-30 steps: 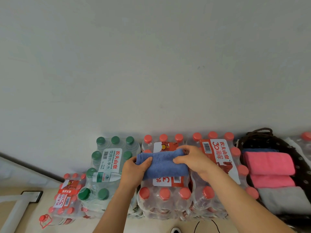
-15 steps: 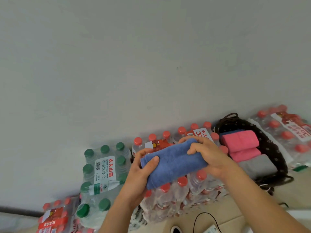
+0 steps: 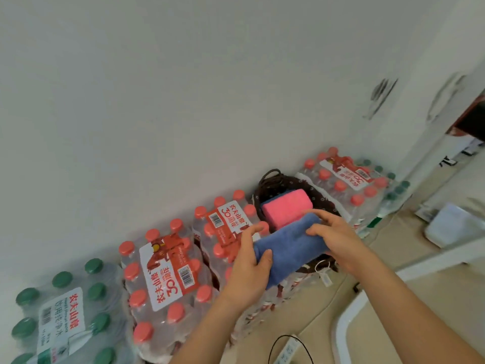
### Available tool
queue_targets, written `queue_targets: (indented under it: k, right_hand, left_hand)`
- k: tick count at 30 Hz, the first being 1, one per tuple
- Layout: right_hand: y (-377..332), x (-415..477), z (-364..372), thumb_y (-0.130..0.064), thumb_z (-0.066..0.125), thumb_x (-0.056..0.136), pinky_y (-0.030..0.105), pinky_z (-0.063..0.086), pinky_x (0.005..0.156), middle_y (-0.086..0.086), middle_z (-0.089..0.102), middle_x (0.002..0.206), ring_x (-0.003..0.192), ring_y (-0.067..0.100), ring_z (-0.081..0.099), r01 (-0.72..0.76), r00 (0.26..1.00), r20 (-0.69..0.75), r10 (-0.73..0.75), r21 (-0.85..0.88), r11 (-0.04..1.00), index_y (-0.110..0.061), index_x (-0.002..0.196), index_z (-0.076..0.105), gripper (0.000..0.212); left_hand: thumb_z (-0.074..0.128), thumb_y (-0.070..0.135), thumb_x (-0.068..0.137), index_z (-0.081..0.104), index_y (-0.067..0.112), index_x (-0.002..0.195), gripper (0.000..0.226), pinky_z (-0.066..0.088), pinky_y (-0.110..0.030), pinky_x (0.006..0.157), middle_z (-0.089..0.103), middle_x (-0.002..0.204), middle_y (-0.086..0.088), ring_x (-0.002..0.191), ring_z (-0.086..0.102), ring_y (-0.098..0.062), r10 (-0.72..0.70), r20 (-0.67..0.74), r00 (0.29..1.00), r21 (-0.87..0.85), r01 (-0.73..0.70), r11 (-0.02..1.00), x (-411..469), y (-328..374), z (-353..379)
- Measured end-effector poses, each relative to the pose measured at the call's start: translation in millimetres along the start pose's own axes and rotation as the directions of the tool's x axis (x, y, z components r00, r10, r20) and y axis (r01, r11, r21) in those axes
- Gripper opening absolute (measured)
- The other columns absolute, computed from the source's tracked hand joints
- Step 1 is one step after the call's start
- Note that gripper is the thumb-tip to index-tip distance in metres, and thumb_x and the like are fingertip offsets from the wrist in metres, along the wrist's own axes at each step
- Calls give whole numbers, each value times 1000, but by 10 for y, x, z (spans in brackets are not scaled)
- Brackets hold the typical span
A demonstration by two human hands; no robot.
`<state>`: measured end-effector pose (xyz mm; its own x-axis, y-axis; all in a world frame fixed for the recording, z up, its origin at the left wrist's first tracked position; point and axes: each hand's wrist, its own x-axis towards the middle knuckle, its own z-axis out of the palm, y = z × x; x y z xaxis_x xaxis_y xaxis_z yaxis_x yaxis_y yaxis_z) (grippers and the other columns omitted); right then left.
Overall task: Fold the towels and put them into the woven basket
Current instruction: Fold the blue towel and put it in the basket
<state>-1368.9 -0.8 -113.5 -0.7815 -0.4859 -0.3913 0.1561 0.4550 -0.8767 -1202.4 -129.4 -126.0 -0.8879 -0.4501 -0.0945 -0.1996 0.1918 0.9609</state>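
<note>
A folded blue towel (image 3: pixel 291 245) is held between both hands just over the near side of the dark woven basket (image 3: pixel 269 183). My left hand (image 3: pixel 249 266) grips its left end, thumb on top and fingers behind. My right hand (image 3: pixel 336 237) holds its right end with fingers curled over the top edge. Inside the basket lies a folded pink towel (image 3: pixel 284 208), with a dark blue one partly hidden under it. The blue towel and my right hand hide the rest of the basket's inside.
Shrink-wrapped packs of red-capped bottles (image 3: pixel 168 279) and green-capped bottles (image 3: pixel 60 319) line the white wall left of the basket; another red-capped pack (image 3: pixel 346 179) stands right of it. A power strip with a black cable (image 3: pixel 288 350) lies on the floor.
Both hands lifted the blue towel off the bottle pack and carried it to the right, over the basket. The view swung right and tilted with them.
</note>
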Motion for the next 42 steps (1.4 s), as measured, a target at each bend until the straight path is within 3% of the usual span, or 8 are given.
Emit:
queue_targets:
  k: [4, 9, 18, 22, 28, 31, 34, 42]
  right_hand:
    - [128, 508, -434, -2, 51, 85, 34, 45, 90, 3, 58, 116, 110, 24, 55, 38, 995, -84, -51, -152, 988, -22, 121, 55, 41]
    - [313, 1061, -652, -7, 51, 90, 39, 39, 104, 8, 49, 137, 125, 28, 48, 58, 992, -79, -98, -400, 915, -16, 136, 42, 48]
    - [690, 1501, -543, -12, 45, 94, 39, 47, 93, 12, 56, 128, 112, 28, 57, 109, 993, 31, -113, -607, 787, -16, 145, 28, 54]
    - [752, 1555, -466, -18, 44, 95, 41, 52, 85, 9, 62, 114, 100, 25, 62, 120, 990, 27, -141, -691, 713, -20, 143, 26, 51]
    - [792, 1575, -468, -18, 50, 91, 38, 51, 79, 9, 47, 128, 107, 27, 56, 175, 970, 8, -244, -721, 671, -23, 136, 34, 48]
    - [798, 1593, -470, -15, 60, 83, 35, 49, 78, 9, 48, 117, 104, 27, 52, 304, 905, 65, -420, -789, 534, -20, 118, 51, 36]
    - [825, 1588, -542, -16, 67, 78, 37, 49, 86, 3, 58, 108, 103, 25, 55, 369, 869, 150, -471, -831, 416, -21, 102, 64, 25]
    - [1039, 1374, -993, -8, 68, 74, 39, 52, 71, 6, 60, 108, 95, 27, 57, 408, 854, 142, -500, -779, 477, -14, 114, 61, 41]
  left_hand:
    - [41, 8, 87, 35, 30, 116, 36, 47, -24, 69, 50, 101, -3, 81, 52, -15, -87, -65, 994, 55, 91, 994, 598, -5, 668]
    - [41, 3, 88, 34, 18, 132, 46, 44, -34, 80, 41, 116, -8, 93, 47, -21, -233, -186, 955, 191, 267, 944, 1190, -96, 1197]
    - [48, 10, 90, 38, 16, 125, 37, 45, -32, 71, 41, 121, -13, 91, 61, -34, -308, -321, 896, 591, 444, 673, 1543, -286, 1395]
    - [51, 13, 89, 38, 16, 122, 35, 45, -36, 68, 42, 121, -12, 98, 61, -33, -318, -304, 898, 744, 432, 510, 1565, -298, 1462]
    - [81, 14, 49, 57, 19, 86, 44, 43, -36, 53, 55, 83, -7, 72, 55, -26, 53, -211, 976, 903, 174, 392, 1640, -373, 1461]
    - [62, 28, 74, 59, 24, 106, 33, 50, -37, 65, 57, 102, -3, 88, 56, -25, 163, -38, 986, 895, -39, 445, 1692, -428, 1551]
    - [52, 37, 86, 42, 24, 136, 53, 45, -51, 94, 48, 140, -6, 124, 48, -28, 59, 76, 995, 931, -92, 352, 1646, -614, 1641]
    - [33, 52, 90, 40, 32, 142, 56, 37, -58, 101, 43, 148, -7, 134, 43, -29, 22, 78, 997, 945, -81, 316, 1697, -767, 1571]
